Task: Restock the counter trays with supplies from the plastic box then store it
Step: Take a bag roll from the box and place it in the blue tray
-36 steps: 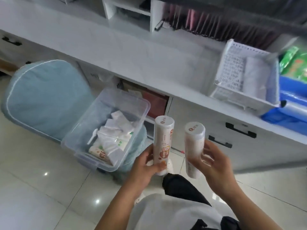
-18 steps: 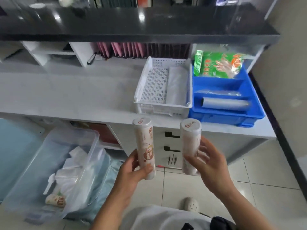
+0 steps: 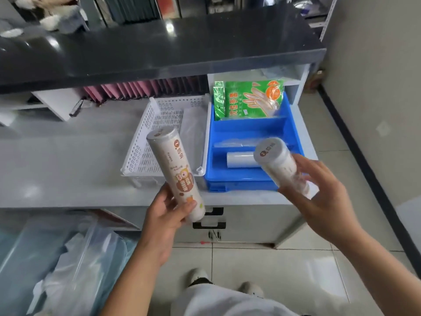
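Clear plastic box (image 3: 34,258) sits low on the left. Left hand (image 3: 168,215) is wrapped round one wrapped roll (image 3: 175,176), right hand (image 3: 319,197) grips another roll (image 3: 278,163) over the blue tray (image 3: 246,131); white basket (image 3: 141,153) sits beside it.

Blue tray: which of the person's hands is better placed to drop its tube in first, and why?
Probably the right hand: its tube hangs over the blue tray, while the left hand holds its tube before the white basket.
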A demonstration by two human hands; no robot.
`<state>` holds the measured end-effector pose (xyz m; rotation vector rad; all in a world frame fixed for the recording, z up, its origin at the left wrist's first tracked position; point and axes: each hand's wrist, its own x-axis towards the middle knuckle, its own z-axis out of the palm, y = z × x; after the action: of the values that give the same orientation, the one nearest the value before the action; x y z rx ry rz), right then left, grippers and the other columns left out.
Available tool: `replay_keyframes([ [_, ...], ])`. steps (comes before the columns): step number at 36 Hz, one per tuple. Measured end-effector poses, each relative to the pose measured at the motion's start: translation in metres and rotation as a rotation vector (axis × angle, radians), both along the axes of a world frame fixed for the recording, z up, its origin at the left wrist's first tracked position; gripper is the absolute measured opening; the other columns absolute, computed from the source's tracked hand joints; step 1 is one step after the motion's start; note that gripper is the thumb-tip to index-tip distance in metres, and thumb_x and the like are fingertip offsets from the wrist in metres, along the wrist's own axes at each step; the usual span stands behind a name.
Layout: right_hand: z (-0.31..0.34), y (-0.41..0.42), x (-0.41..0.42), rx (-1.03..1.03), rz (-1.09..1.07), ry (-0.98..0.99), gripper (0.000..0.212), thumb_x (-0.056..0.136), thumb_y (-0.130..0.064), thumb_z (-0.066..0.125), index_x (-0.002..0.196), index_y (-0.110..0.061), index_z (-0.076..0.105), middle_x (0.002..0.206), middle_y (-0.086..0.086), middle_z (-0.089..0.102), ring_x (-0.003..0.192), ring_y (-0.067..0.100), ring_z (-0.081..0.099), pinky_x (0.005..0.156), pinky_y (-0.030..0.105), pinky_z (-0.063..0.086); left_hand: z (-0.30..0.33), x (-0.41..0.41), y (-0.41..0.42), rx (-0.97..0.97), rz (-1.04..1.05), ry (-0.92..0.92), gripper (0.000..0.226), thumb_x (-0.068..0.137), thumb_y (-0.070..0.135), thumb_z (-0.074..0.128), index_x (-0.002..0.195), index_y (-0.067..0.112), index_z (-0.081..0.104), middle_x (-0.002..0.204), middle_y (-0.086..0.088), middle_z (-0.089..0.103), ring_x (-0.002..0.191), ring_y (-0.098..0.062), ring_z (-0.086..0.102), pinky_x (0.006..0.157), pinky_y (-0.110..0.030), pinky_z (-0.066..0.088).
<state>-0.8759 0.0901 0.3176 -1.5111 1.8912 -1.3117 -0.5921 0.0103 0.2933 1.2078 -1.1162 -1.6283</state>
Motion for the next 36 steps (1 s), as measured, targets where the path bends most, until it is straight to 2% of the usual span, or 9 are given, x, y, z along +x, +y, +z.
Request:
replay_keyframes([
  [3,0.006,-0.030,-0.013,0.072,0.019,0.244,0.061,0.077,-0.012,0.079,0.132,-0.025,0.058,0.115,-0.004,0.060,0.097,0.019,0.056,0.078,0.031,0.044,0.004,-0.003,-0.023,-0.040,-0.023,-0.006,0.068,0.058,0.024,0.083,0.123,0.031,0.063,0.122,-0.002,0.069,0.115,-0.020,0.065,0.088,-0.041,0.054],
  [7,0.004,-0.072,-0.019,0.210,0.134,0.568,0.064,0.077,-0.019,0.078,0.136,-0.028,0.054,0.119,-0.002,0.060,0.101,0.028,0.056,0.075,0.033,0.041,0.006,-0.009,-0.056,-0.090,-0.024,-0.016,0.067,0.058,0.024,0.084,0.122,0.022,0.063,0.120,-0.004,0.070,0.115,-0.020,0.063,0.101,-0.042,0.047],
  [13,-0.003,-0.124,-0.021,0.643,0.350,0.712,0.060,0.085,-0.027,0.068,0.140,-0.037,0.045,0.124,-0.004,0.054,0.114,0.023,0.055,0.086,0.037,0.050,0.007,-0.015,-0.104,-0.100,-0.068,0.011,0.062,0.064,0.010,0.084,0.121,0.022,0.062,0.119,-0.002,0.071,0.114,-0.019,0.065,0.105,-0.048,0.046],
  [16,-0.005,-0.142,-0.017,0.799,0.395,0.788,0.062,0.088,-0.029,0.064,0.144,-0.038,0.039,0.128,-0.003,0.054,0.116,0.022,0.055,0.091,0.035,0.048,0.005,-0.013,-0.124,-0.087,-0.084,0.018,0.057,0.062,0.019,0.083,0.115,0.027,0.065,0.116,0.000,0.072,0.110,-0.017,0.066,0.105,-0.049,0.046],
  [18,-0.008,-0.151,-0.013,0.878,0.423,0.813,0.063,0.090,-0.028,0.062,0.146,-0.038,0.036,0.130,-0.003,0.053,0.117,0.021,0.055,0.092,0.034,0.048,0.003,-0.010,-0.135,-0.068,-0.105,0.024,0.059,0.062,0.024,0.082,0.118,0.028,0.064,0.117,0.000,0.071,0.112,-0.018,0.066,0.105,-0.049,0.046],
  [24,-0.016,-0.164,-0.009,1.041,0.507,0.804,0.052,0.093,-0.022,0.055,0.142,-0.035,0.043,0.133,-0.005,0.055,0.116,0.021,0.056,0.097,0.035,0.047,-0.003,-0.004,-0.167,-0.051,-0.187,0.041,0.052,0.072,0.015,0.077,0.121,0.025,0.063,0.120,0.000,0.071,0.113,-0.018,0.066,0.104,-0.047,0.047],
  [30,-0.029,-0.167,-0.006,1.107,0.375,0.717,0.041,0.097,-0.015,0.042,0.130,-0.036,0.057,0.124,-0.004,0.062,0.107,0.020,0.061,0.095,0.035,0.050,-0.012,-0.003,-0.192,-0.026,-0.265,0.058,0.056,0.072,0.012,0.079,0.124,0.024,0.061,0.119,0.001,0.071,0.113,-0.016,0.066,0.103,-0.042,0.046],
  [34,-0.039,-0.160,0.006,1.114,0.251,0.631,0.031,0.100,-0.026,0.042,0.117,-0.018,0.066,0.115,0.005,0.067,0.105,0.026,0.063,0.093,0.040,0.051,-0.015,-0.004,-0.206,-0.022,-0.320,0.061,0.058,0.072,0.008,0.080,0.125,0.023,0.061,0.118,0.000,0.071,0.110,-0.016,0.067,0.098,-0.039,0.049],
  [36,-0.041,-0.155,0.010,1.086,0.214,0.621,0.031,0.100,-0.028,0.042,0.117,-0.017,0.066,0.114,0.005,0.068,0.104,0.026,0.063,0.092,0.041,0.051,-0.016,-0.004,-0.213,-0.019,-0.343,0.059,0.057,0.071,0.011,0.078,0.125,0.023,0.061,0.118,0.000,0.071,0.110,-0.017,0.067,0.095,-0.037,0.049],
])
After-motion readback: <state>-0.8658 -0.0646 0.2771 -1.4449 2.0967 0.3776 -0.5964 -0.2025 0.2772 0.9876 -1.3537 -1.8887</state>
